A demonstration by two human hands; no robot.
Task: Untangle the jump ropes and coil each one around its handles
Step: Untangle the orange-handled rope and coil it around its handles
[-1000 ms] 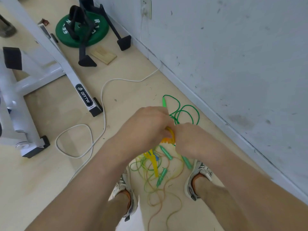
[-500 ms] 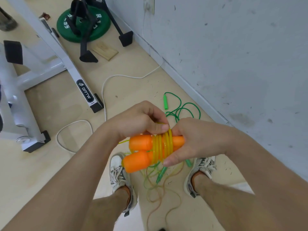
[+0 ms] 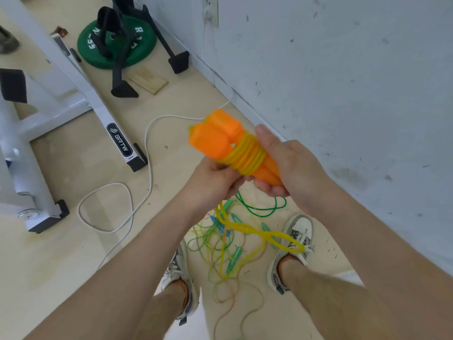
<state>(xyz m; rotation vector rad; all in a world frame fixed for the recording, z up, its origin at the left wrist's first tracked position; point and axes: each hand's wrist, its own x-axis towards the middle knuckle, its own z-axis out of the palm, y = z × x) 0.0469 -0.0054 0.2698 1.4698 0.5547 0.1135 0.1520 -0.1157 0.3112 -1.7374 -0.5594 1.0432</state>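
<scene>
Two orange handles (image 3: 213, 141) in right hand (image 3: 291, 165), left hand (image 3: 210, 185) gripping their coiled yellow rope (image 3: 247, 155).

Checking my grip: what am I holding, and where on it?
Right hand grips the orange handles at their narrow ends; left hand pinches the yellow rope.

orange handles (image 3: 215, 138) now raised, tilted up-left; yellow rope (image 3: 247, 155) tail dangling

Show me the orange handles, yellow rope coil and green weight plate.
orange handles (image 3: 213, 141), head view, wide end
yellow rope coil (image 3: 247, 155), head view, middle wraps
green weight plate (image 3: 144, 49), head view, right face
</scene>
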